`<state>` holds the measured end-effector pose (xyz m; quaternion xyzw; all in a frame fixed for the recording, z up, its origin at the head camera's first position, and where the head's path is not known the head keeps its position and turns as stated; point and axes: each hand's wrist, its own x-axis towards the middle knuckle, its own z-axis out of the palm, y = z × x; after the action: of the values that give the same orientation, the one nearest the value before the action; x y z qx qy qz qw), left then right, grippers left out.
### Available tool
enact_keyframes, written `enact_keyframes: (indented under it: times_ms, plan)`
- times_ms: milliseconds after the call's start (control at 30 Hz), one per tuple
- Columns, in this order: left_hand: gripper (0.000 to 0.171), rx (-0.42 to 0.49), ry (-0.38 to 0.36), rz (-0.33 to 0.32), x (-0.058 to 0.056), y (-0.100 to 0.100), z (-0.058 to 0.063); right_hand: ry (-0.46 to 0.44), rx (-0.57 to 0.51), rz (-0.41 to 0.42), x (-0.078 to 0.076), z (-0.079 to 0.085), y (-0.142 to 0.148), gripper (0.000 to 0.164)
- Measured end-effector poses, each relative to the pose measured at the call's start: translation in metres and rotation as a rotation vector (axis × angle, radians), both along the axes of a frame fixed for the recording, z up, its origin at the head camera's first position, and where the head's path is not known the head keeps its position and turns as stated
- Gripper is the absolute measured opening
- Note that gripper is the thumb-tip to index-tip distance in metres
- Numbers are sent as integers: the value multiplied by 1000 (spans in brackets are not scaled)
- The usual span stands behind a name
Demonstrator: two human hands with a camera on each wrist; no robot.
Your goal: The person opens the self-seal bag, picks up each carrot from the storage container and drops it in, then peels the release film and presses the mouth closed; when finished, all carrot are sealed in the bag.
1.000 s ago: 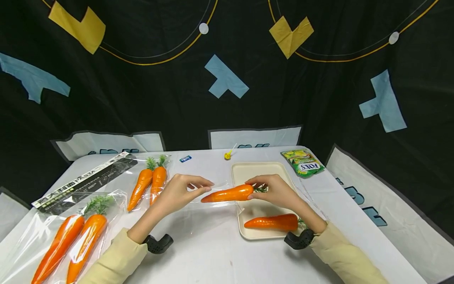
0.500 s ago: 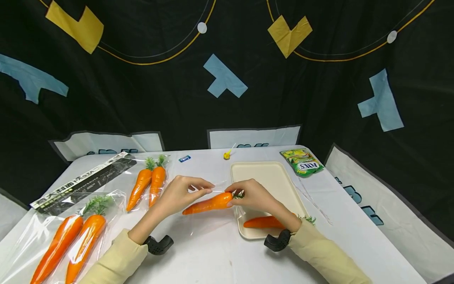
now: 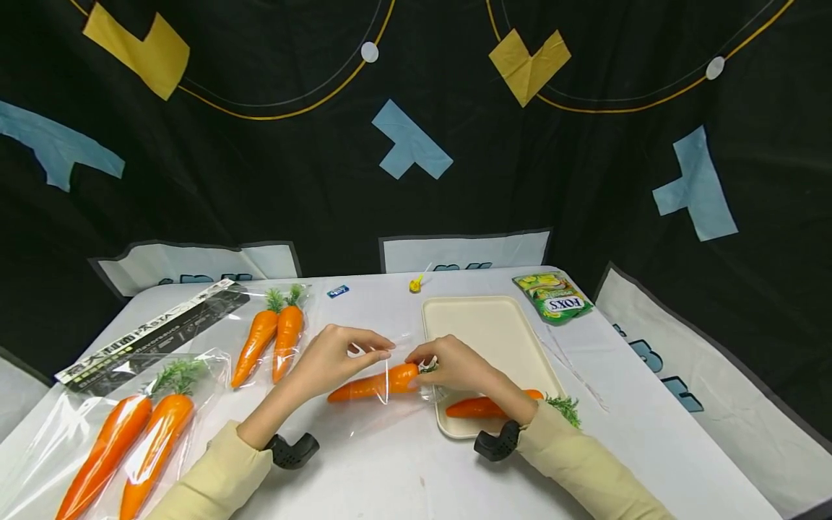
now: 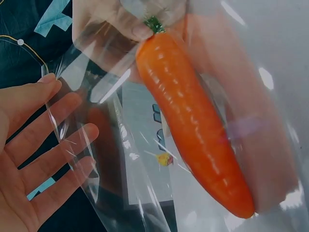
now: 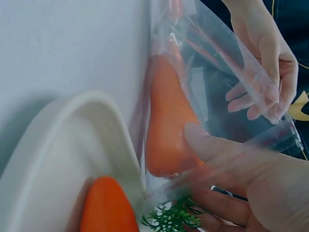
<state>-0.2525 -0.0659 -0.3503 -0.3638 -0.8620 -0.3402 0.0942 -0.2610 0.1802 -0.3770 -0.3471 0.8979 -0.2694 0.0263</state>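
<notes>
An orange carrot (image 3: pixel 373 385) with green leaves lies inside a clear plastic bag (image 5: pixel 212 43), its tip toward the left. My right hand (image 3: pixel 448 363) holds its thick leafy end, with fingers at the bag's mouth. Between thumb and index finger, my left hand (image 3: pixel 334 357) pinches the bag's upper edge; the other fingers are spread behind the film in the left wrist view. A second carrot (image 3: pixel 477 408) rests on the cream tray (image 3: pixel 477 318), partly covered by my right forearm. Its leaves stick out past the tray's right rim.
At the left lie two clear bags, each with two carrots: a front pair (image 3: pixel 162 426) and a back pair (image 3: pixel 273 332). A green FOX'S packet (image 3: pixel 555 296) lies back right. A small blue packet (image 3: pixel 338 291) and a yellow lollipop (image 3: pixel 416 284) lie at the back.
My right hand has moved left and slightly down, pushing the carrot deeper into the bag. My left hand has stayed nearly still. More of the tray and its carrot's leaves show.
</notes>
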Motion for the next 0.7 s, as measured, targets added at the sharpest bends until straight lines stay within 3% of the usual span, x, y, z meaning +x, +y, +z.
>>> enact_keyframes:
  times_ms: [233, 367, 533, 700]
  plan:
    - [16, -9, -14, -3, 0, 2, -1, -47, -8, -26, 2, 4, 18, 34]
    - [17, -7, -11, -2, 0, 2, -1, -51, 43, -72, 6, 8, 34, 35]
    - [17, -8, -8, 2, 0, 3, -1, -41, 124, -159, 9, 8, 53, 30]
    - [16, -7, -14, 2, 0, 3, -1, -16, 118, -130, 8, 3, 60, 17]
